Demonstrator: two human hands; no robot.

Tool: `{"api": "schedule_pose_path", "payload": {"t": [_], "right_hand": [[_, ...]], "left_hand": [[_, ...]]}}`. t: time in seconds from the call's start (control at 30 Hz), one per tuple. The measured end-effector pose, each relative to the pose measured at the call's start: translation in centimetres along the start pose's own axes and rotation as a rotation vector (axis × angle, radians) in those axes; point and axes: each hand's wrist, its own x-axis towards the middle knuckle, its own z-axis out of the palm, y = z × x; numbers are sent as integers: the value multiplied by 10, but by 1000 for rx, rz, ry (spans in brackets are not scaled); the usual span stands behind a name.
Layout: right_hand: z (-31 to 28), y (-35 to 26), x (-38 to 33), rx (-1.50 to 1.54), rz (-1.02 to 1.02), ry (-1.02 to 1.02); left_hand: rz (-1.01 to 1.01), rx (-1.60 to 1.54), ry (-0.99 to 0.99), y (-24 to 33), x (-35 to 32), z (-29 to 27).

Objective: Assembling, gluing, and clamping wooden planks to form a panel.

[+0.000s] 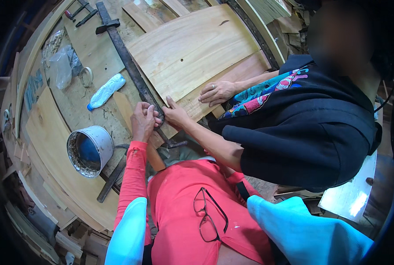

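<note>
A long dark metal bar clamp (125,57) lies across the workbench beside a wide pale wooden panel (183,46). My left hand (144,120), in a red sleeve, is closed with curled fingers at the clamp's near end. Beside it, a co-worker's hand (176,114) touches the same end of the clamp, thumb raised. The co-worker's other hand (217,93) rests flat on the panel's near edge. My right hand is hidden; only part of its red sleeve (236,179) shows beyond the co-worker's arm. The clamp's screw end (177,144) sticks out near my waist.
Left of my arm stands a white bucket (104,143) with a crusted inside. A white bottle with a blue cap (106,92), a tape roll (86,77) and a plastic bag (62,66) lie behind it. A smaller clamp (84,15) lies far left. The co-worker stands close at right.
</note>
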Motion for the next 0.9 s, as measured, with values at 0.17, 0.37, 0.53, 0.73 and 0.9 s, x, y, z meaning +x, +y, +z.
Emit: {"api": "schedule_pose_path", "payload": {"t": [0.17, 0.37, 0.53, 0.73, 0.9], "right_hand": [[-26, 76, 12, 843, -181, -203], [-23, 77, 11, 796, -275, -197], [-22, 41, 7, 191, -109, -37], [-24, 83, 12, 603, -345, -183], [-18, 83, 13, 505, -370, -170]], "left_hand": [[-11, 48, 17, 12, -6, -6], [54, 183, 4, 21, 1, -1], [41, 175, 12, 18, 9, 2], [17, 79, 36, 8, 9, -2], [28, 158, -10, 14, 5, -2]]}}
